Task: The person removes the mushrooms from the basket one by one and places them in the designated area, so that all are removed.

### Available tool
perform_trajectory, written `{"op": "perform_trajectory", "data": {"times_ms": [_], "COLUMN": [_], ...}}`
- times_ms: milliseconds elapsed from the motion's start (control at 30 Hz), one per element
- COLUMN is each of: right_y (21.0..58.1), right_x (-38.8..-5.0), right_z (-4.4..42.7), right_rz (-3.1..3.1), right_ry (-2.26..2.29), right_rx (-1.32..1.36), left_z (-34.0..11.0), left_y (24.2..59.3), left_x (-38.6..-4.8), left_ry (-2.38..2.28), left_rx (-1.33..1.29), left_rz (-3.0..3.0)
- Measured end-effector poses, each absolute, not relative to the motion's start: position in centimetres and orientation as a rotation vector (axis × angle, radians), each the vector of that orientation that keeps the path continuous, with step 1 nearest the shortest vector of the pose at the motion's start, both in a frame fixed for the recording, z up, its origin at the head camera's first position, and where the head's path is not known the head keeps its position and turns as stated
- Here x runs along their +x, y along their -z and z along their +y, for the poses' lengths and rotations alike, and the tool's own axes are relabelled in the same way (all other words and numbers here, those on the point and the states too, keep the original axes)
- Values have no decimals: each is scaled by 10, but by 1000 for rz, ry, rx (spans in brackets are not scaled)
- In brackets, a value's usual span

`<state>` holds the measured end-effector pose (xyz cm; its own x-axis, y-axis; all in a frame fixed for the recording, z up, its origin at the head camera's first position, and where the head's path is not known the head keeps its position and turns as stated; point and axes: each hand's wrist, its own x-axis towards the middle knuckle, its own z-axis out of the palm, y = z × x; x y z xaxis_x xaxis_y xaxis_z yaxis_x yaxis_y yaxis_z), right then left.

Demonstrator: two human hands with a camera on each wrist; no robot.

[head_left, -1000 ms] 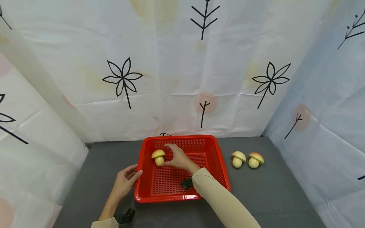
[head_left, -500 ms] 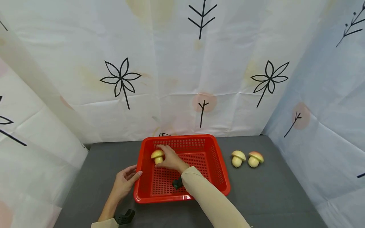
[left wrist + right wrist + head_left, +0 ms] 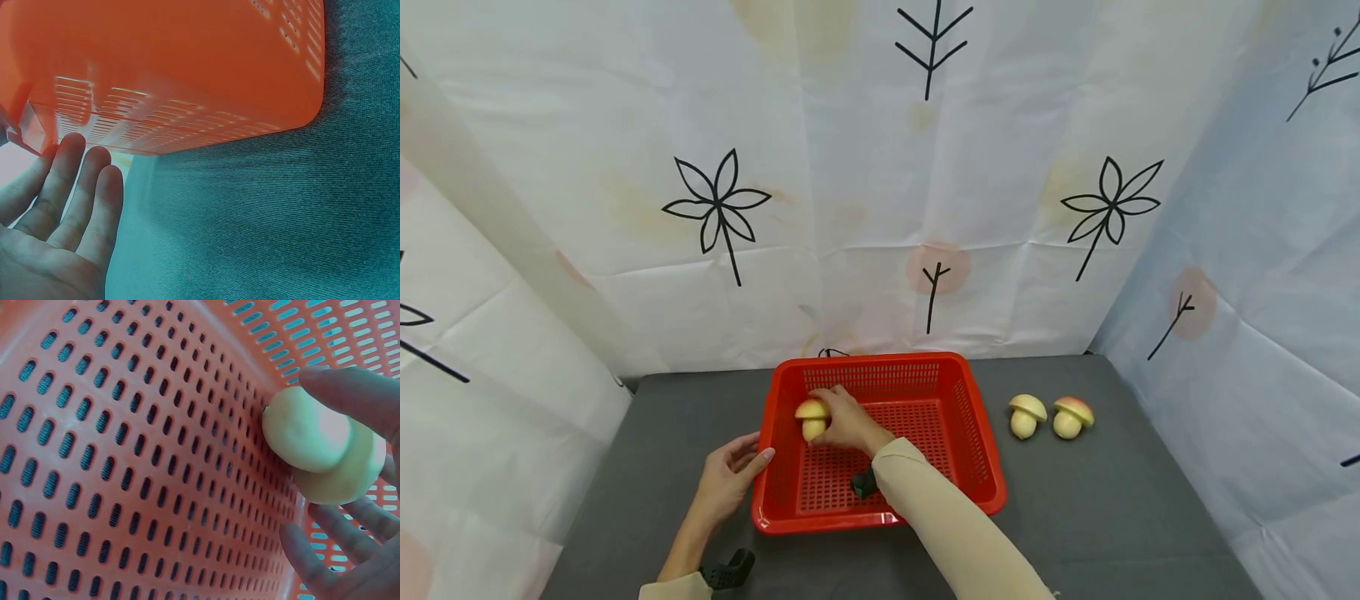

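Note:
A toy mushroom (image 3: 813, 428) with a yellow, red-tinged cap stands near the left wall inside the red plastic basket (image 3: 880, 522). My right hand (image 3: 848, 425) holds it from the right, thumb by the stem and fingers about the cap. In the right wrist view the pale mushroom (image 3: 306, 431) is between the thumb and the spread fingers, close to the slotted floor. On the basket's left side my left hand (image 3: 726, 477) grips the rim, thumb over its edge. In the left wrist view its fingers (image 3: 69, 162) lie outside below the rim; the thumb is hidden.
Two more toy mushrooms, one yellowish (image 3: 1026, 416) and one red-capped (image 3: 1072, 417), stand on the grey table (image 3: 1105, 500) right of the basket. A patterned white curtain (image 3: 865, 200) encloses the table's back and sides. A dark cable (image 3: 833, 352) pokes out behind the basket.
My right hand has moved left and closed around the mushroom in the basket. The mushroom has shifted slightly and its cap shows more red. The left hand has kept its place on the rim.

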<state>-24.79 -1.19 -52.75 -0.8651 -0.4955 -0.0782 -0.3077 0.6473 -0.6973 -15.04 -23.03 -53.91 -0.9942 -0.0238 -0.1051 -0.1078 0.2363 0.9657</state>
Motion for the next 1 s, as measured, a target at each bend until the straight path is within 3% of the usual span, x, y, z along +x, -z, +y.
{"op": "perform_trajectory", "data": {"times_ms": [1000], "right_y": [518], "right_x": [-241], "right_z": [-3], "right_rz": [2509], "right_ry": [1092], "right_rx": [-658], "left_z": [-230], "left_y": [539], "left_x": [-150], "left_ry": [-1910], "left_rx": [-118], "left_rz": [2415]}}
